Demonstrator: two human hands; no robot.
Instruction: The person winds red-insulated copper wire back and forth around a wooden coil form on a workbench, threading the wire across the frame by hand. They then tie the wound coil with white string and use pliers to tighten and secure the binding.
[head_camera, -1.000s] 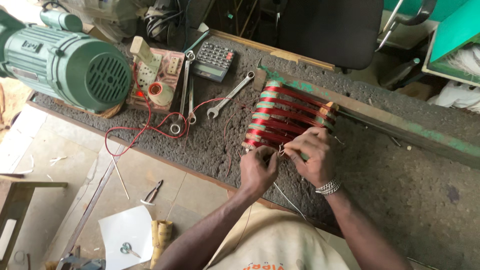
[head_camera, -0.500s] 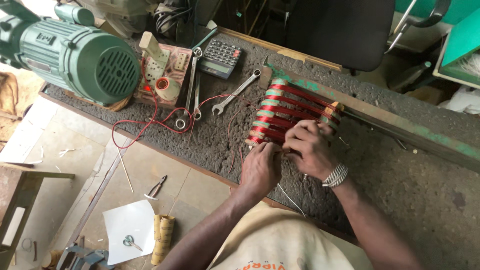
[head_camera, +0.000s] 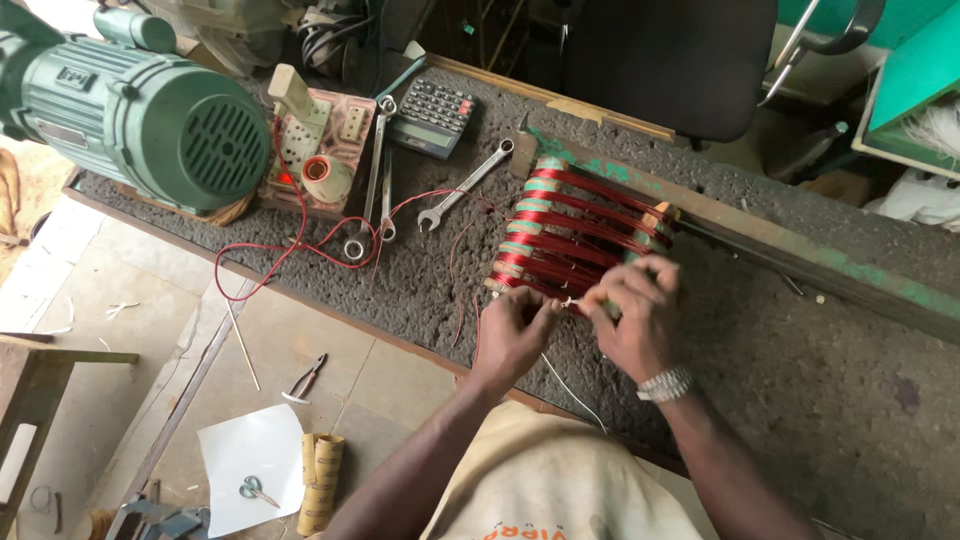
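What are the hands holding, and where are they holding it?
Both hands, left and right, pinch a thin pale tie at the near edge of the red wire coils, one hand on each side.

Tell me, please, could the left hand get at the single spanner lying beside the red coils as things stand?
Probably yes: the left hand is busy at the coils, but the spanner lies uncovered on the bench with nothing between.
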